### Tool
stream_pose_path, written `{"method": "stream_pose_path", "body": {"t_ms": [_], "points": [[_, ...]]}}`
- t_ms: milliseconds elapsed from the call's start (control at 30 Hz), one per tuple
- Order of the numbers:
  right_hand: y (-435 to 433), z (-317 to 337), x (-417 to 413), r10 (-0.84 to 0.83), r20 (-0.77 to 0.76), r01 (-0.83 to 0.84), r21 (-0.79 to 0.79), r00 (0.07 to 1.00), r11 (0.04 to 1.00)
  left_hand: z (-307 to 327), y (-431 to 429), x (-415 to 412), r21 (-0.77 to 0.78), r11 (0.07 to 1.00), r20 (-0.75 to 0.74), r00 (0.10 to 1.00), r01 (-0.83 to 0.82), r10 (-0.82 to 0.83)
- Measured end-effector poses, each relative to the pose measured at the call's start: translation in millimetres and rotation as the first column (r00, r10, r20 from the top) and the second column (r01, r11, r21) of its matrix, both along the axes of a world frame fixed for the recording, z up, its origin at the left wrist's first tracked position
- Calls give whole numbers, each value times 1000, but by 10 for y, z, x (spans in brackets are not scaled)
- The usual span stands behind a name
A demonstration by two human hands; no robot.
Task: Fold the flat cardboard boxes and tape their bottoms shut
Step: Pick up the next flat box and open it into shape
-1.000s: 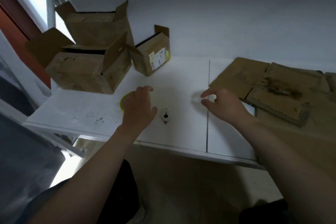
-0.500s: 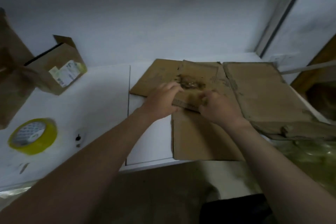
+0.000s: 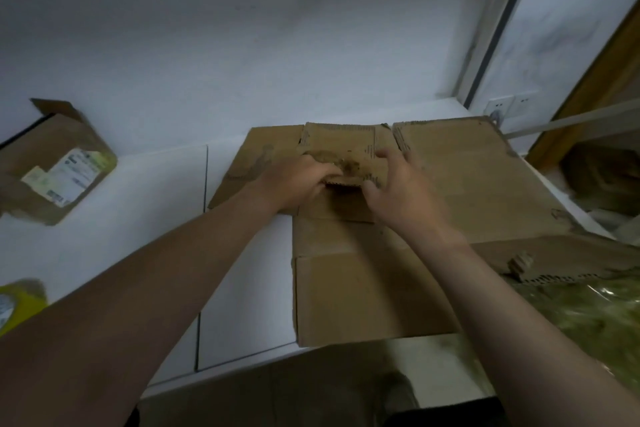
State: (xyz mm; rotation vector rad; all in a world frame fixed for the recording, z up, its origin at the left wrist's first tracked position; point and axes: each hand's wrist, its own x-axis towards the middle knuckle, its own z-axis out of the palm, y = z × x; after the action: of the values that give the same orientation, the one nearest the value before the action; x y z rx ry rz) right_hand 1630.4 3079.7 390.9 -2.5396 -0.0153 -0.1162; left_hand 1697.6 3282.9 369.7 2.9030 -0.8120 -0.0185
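The white table [image 3: 242, 288] carries a spread of flattened brown cardboard sheets [image 3: 478, 184] over its right half. They overlap one another from the wall to the front edge. On top of them, towards the wall, lies a smaller flattened brown cardboard box [image 3: 341, 144] with a torn, scuffed patch. Its corrugated near edge stands slightly off the sheet below.

The step in hand looks like taking one flat box from the pile, with no folding or taping begun on it. The left hand [image 3: 294, 180] curls its fingers round that near edge and grips it. The right hand [image 3: 398, 191] is spread, fingers straight over the box's right part and thumb at the raised edge, apparently not closed on it. The next move probably calls for the right hand to take hold too, so both can lift the box clear and push it open over bare table.

An assembled brown cardboard box with a white label [image 3: 52, 166] stands far left by the wall. Crinkled greenish plastic wrap [image 3: 588, 315] lies just beside the sheets at the right front. A yellow tape roll [image 3: 20, 302] sits at the left edge of view, well apart from both hands. The loose sheets underneath may drag along.
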Motion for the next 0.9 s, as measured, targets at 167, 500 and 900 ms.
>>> {"method": "stream_pose_path", "body": {"t_ms": [167,500,900], "points": [[-38,2,30,-98,32,93,122,995,988,304,84,-18,-82,993,264,959,-81,100],[423,146,-41,-51,138,-2,361,989,933,1259,727,-687,-253,950,402,873,-185,277],[1074,-18,-141,239,-131,-172,388,962,905,1007,1923,-1698,-466,763,229,772,-448,593]]}}
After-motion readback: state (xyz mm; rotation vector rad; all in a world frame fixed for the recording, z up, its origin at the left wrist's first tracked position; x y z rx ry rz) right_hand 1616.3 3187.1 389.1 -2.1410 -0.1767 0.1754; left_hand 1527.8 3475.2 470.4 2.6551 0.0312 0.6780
